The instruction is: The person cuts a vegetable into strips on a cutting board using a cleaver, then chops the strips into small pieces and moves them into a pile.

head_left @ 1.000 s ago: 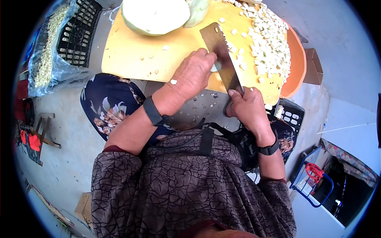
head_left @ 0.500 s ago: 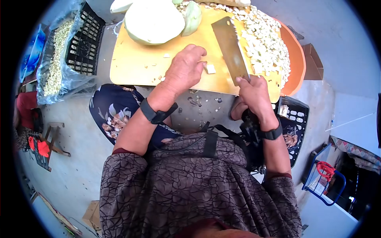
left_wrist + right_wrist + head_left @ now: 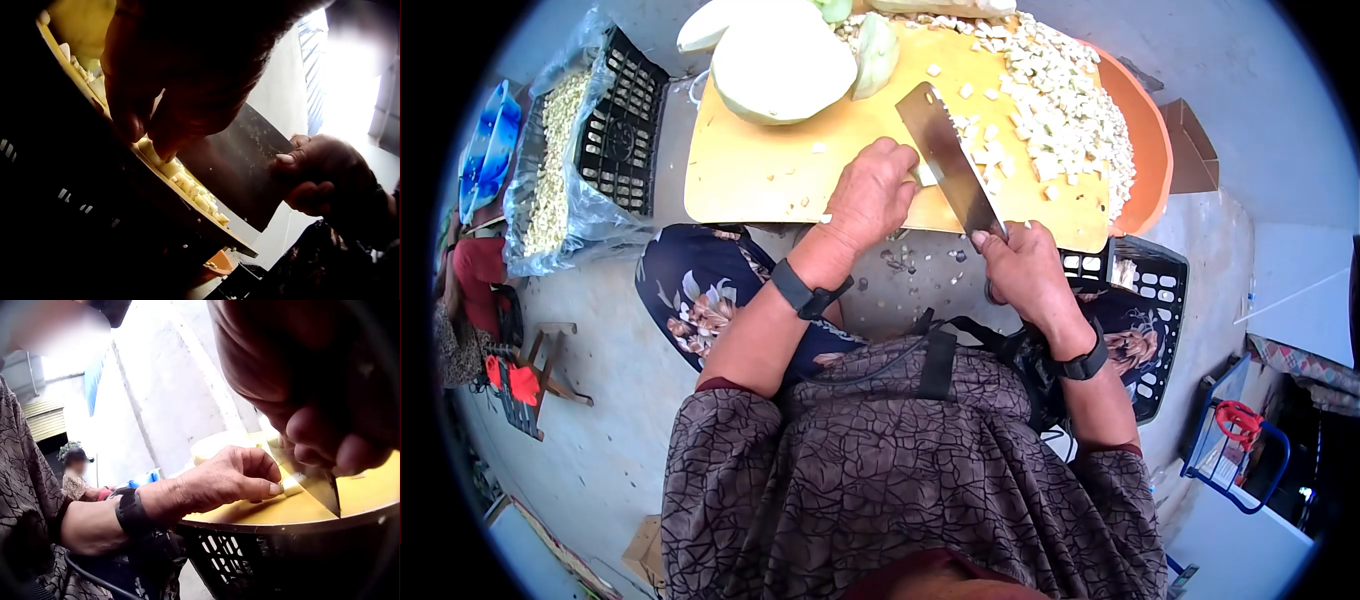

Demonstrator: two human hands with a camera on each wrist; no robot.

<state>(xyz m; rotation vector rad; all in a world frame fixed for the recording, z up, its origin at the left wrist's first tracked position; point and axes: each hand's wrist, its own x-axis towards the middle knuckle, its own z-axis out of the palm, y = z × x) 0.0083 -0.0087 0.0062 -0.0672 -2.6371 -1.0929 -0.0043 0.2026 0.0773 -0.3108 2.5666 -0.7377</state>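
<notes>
Pinching a pale piece (image 3: 925, 176) in the left hand (image 3: 872, 198), just beside a cleaver (image 3: 951, 158) gripped by the right hand (image 3: 1030, 278), slanting forward-left.

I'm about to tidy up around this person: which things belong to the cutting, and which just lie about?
Part of the cutting:
cleaver
yellow board
pale gourd
cut pieces
probably the orange basin

Seemingly just lying about:
cardboard box
blue tub
red bundle

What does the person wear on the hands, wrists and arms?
The left hand and the right hand are ungloved, each with a black wristband behind it. The sleeves are greyish brown with a black crackle pattern, and maroon cloth shows at their edges.
</notes>
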